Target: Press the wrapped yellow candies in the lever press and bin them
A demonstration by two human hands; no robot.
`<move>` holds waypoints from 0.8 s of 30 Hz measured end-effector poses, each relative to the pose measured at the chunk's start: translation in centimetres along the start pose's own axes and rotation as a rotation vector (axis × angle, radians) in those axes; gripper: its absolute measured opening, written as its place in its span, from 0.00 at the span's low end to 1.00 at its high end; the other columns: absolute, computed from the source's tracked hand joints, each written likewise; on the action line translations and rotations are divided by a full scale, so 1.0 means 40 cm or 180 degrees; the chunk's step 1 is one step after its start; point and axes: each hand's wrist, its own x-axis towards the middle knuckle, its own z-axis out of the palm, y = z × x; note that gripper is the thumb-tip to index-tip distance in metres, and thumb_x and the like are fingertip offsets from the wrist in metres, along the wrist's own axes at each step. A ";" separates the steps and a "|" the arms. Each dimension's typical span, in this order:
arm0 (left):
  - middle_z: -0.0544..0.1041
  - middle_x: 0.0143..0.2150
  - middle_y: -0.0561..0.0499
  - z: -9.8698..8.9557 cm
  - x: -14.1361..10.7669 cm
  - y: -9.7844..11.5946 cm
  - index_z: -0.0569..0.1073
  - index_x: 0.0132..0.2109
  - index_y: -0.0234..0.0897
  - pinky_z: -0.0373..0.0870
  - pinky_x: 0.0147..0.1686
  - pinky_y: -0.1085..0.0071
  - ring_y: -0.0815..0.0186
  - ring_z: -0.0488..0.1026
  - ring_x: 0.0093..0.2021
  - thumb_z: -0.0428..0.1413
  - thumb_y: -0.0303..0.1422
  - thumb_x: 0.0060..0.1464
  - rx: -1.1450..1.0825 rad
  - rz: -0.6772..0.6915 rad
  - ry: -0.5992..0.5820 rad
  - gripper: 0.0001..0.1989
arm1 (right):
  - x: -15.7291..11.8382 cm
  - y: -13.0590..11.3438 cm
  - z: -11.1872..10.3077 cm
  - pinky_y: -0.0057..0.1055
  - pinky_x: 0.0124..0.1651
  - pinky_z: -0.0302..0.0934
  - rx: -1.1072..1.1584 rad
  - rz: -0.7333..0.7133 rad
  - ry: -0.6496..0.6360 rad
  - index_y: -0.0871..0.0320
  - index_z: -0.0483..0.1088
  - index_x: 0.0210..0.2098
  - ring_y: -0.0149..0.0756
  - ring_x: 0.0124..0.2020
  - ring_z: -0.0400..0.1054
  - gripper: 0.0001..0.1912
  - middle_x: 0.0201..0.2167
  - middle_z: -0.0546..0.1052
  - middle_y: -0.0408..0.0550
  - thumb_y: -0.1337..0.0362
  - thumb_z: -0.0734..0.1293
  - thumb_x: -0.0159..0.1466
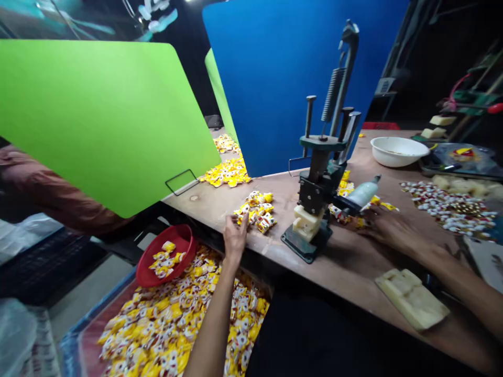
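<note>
My left hand (234, 235) is at the table's front edge, thumb and fingers apart, beside a small heap of yellow-and-white plastic figure pieces (259, 212). Right of that heap stands a dark green hand press (314, 183) with a coil spring, and a cream-coloured block fixture (307, 222) sits on its base. My right hand (383, 226) reaches past the press, close to more yellow-and-white pieces (346, 186). Its fingers are blurred and partly hidden. Above it is the press's lever with a pale wrapped grip (363, 193).
Below the table's left edge, a lined crate holds many yellow-and-white pieces (165, 324), with a red bowl (143, 262) on top. Green (98, 115) and blue (298, 78) boards rise behind. At right are a white bowl (400, 152), small white-and-red parts (451, 207) and a cream mould block (412, 298).
</note>
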 end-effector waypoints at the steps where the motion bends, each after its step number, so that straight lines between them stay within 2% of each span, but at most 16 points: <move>1: 0.80 0.47 0.42 0.004 -0.007 0.006 0.76 0.48 0.37 0.81 0.42 0.58 0.62 0.78 0.33 0.65 0.60 0.58 0.0010 0.0094 0.0109 0.29 | -0.015 -0.009 -0.010 0.61 0.71 0.64 0.0166 0.0143 0.0058 0.43 0.78 0.51 0.67 0.66 0.72 0.18 0.61 0.79 0.65 0.46 0.72 0.65; 3: 0.77 0.55 0.39 0.011 -0.062 0.040 0.75 0.51 0.36 0.82 0.42 0.58 0.64 0.78 0.33 0.66 0.59 0.58 -0.0102 0.0107 0.0559 0.31 | -0.056 -0.044 -0.026 0.59 0.65 0.72 0.0798 0.0528 0.0155 0.38 0.80 0.52 0.65 0.61 0.77 0.20 0.56 0.82 0.61 0.42 0.75 0.63; 4: 0.78 0.55 0.39 0.016 -0.109 0.065 0.75 0.53 0.37 0.82 0.41 0.60 0.64 0.78 0.33 0.66 0.58 0.60 -0.0280 0.0049 0.0623 0.30 | -0.080 -0.073 -0.028 0.57 0.62 0.75 0.1260 0.0679 0.0132 0.36 0.80 0.54 0.63 0.60 0.78 0.22 0.55 0.83 0.59 0.41 0.76 0.63; 5: 0.79 0.53 0.40 0.021 -0.166 0.093 0.75 0.54 0.37 0.82 0.39 0.62 0.63 0.80 0.35 0.66 0.57 0.61 -0.0541 -0.0017 0.0517 0.30 | -0.103 -0.109 -0.024 0.54 0.63 0.76 0.1789 0.0741 0.0032 0.34 0.80 0.56 0.60 0.61 0.78 0.23 0.57 0.82 0.56 0.41 0.77 0.63; 6: 0.81 0.51 0.41 0.027 -0.229 0.122 0.75 0.55 0.38 0.83 0.39 0.64 0.61 0.82 0.38 0.66 0.55 0.62 -0.0910 -0.0085 0.0067 0.28 | -0.124 -0.151 -0.013 0.51 0.64 0.76 0.2339 0.0728 -0.0107 0.33 0.79 0.59 0.57 0.64 0.77 0.25 0.61 0.81 0.54 0.42 0.78 0.64; 7: 0.82 0.53 0.40 0.035 -0.292 0.149 0.75 0.58 0.39 0.84 0.42 0.64 0.59 0.84 0.43 0.67 0.54 0.63 -0.1377 -0.0103 -0.0688 0.27 | -0.140 -0.196 0.004 0.49 0.66 0.75 0.2854 0.0664 -0.0301 0.34 0.79 0.60 0.56 0.66 0.76 0.25 0.64 0.80 0.52 0.44 0.79 0.64; 8: 0.82 0.58 0.38 0.042 -0.352 0.173 0.75 0.61 0.41 0.86 0.48 0.62 0.56 0.86 0.50 0.68 0.51 0.63 -0.1844 -0.0172 -0.1375 0.28 | -0.150 -0.242 0.026 0.49 0.68 0.75 0.3294 0.0594 -0.0498 0.35 0.78 0.61 0.55 0.68 0.75 0.26 0.67 0.79 0.51 0.45 0.79 0.65; 9: 0.82 0.61 0.38 0.049 -0.404 0.192 0.74 0.63 0.43 0.85 0.54 0.60 0.54 0.86 0.55 0.69 0.48 0.63 -0.2226 -0.0291 -0.1793 0.28 | -0.156 -0.283 0.052 0.49 0.68 0.75 0.3643 0.0536 -0.0666 0.37 0.78 0.61 0.54 0.68 0.75 0.25 0.68 0.78 0.50 0.46 0.79 0.66; 10: 0.81 0.64 0.38 0.054 -0.444 0.203 0.74 0.65 0.44 0.84 0.59 0.57 0.53 0.84 0.60 0.70 0.46 0.63 -0.2521 -0.0427 -0.2007 0.28 | -0.157 -0.317 0.080 0.50 0.68 0.75 0.3884 0.0496 -0.0786 0.39 0.78 0.61 0.53 0.67 0.75 0.26 0.68 0.78 0.50 0.46 0.79 0.66; 11: 0.81 0.65 0.38 0.058 -0.469 0.208 0.74 0.65 0.44 0.83 0.63 0.56 0.52 0.84 0.62 0.71 0.43 0.62 -0.2694 -0.0578 -0.1977 0.28 | -0.154 -0.341 0.106 0.50 0.69 0.75 0.4007 0.0448 -0.0871 0.41 0.77 0.62 0.52 0.67 0.76 0.26 0.68 0.78 0.50 0.45 0.79 0.67; 13: 0.83 0.62 0.39 0.063 -0.478 0.200 0.75 0.65 0.43 0.83 0.63 0.57 0.53 0.84 0.61 0.72 0.40 0.61 -0.2698 -0.0758 -0.1565 0.28 | -0.144 -0.355 0.145 0.50 0.71 0.72 0.3903 0.0367 -0.0789 0.43 0.76 0.64 0.51 0.68 0.74 0.29 0.69 0.77 0.50 0.44 0.79 0.67; 15: 0.85 0.58 0.41 0.074 -0.447 0.180 0.75 0.66 0.43 0.84 0.60 0.58 0.54 0.86 0.58 0.73 0.39 0.59 -0.2487 -0.0653 -0.1173 0.31 | -0.134 -0.329 0.159 0.51 0.72 0.71 0.3600 0.0386 -0.0531 0.46 0.76 0.65 0.50 0.66 0.75 0.32 0.68 0.78 0.52 0.42 0.79 0.67; 16: 0.85 0.57 0.43 0.085 -0.425 0.169 0.75 0.66 0.43 0.85 0.59 0.59 0.55 0.87 0.56 0.74 0.39 0.59 -0.2367 -0.0504 -0.1036 0.31 | -0.131 -0.307 0.155 0.51 0.69 0.73 0.3496 0.0447 -0.0397 0.48 0.76 0.64 0.50 0.62 0.77 0.33 0.66 0.79 0.53 0.41 0.78 0.66; 20: 0.85 0.58 0.45 0.160 -0.361 0.154 0.79 0.62 0.43 0.83 0.63 0.55 0.55 0.85 0.57 0.71 0.40 0.62 -0.1808 0.0334 -0.0762 0.24 | -0.127 -0.211 0.100 0.41 0.50 0.80 0.3448 0.0804 -0.0002 0.52 0.78 0.58 0.46 0.48 0.81 0.33 0.52 0.84 0.54 0.37 0.79 0.64; 22: 0.85 0.58 0.44 0.196 -0.353 0.164 0.81 0.60 0.43 0.80 0.65 0.52 0.53 0.84 0.59 0.69 0.40 0.64 -0.1425 0.0673 -0.0626 0.20 | -0.126 -0.173 0.072 0.36 0.48 0.79 0.3349 0.0991 0.0144 0.53 0.80 0.56 0.44 0.47 0.81 0.33 0.49 0.85 0.52 0.36 0.79 0.63; 24: 0.84 0.58 0.44 0.219 -0.353 0.175 0.81 0.60 0.44 0.79 0.65 0.53 0.53 0.83 0.60 0.67 0.39 0.66 -0.1140 0.0897 -0.0514 0.17 | -0.113 -0.142 0.050 0.34 0.50 0.78 0.3313 0.1150 0.0321 0.52 0.81 0.55 0.42 0.48 0.80 0.32 0.49 0.85 0.50 0.36 0.79 0.63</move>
